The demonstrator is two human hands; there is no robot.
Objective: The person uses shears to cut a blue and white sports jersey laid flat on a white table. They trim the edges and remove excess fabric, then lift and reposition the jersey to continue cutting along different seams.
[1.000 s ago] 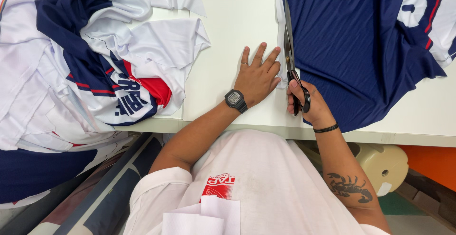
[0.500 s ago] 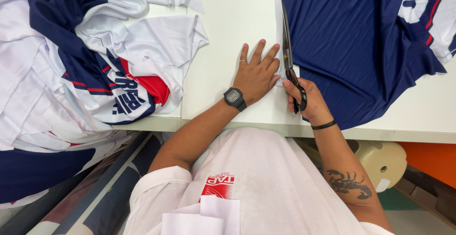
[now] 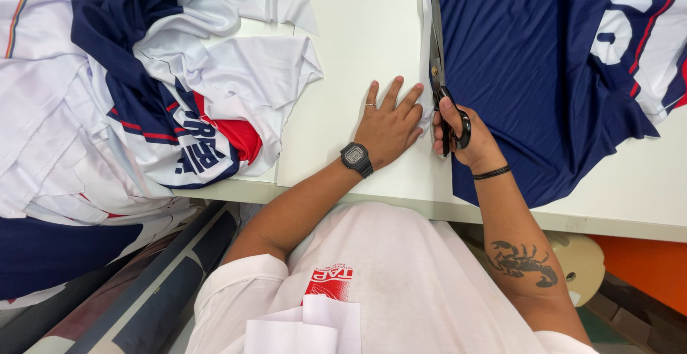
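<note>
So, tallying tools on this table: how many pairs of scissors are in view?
1. The black-handled scissors are in the right hand, blades along the navy fabric's edge. Others could be hidden under the piled jerseys.

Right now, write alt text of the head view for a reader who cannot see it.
Seen from above, a person's right hand works black-handled scissors along the edge of navy blue fabric on a white table, while the left hand, wearing a wristwatch, lies flat beside it. A heap of white, navy and red garments sits to the left.
</note>
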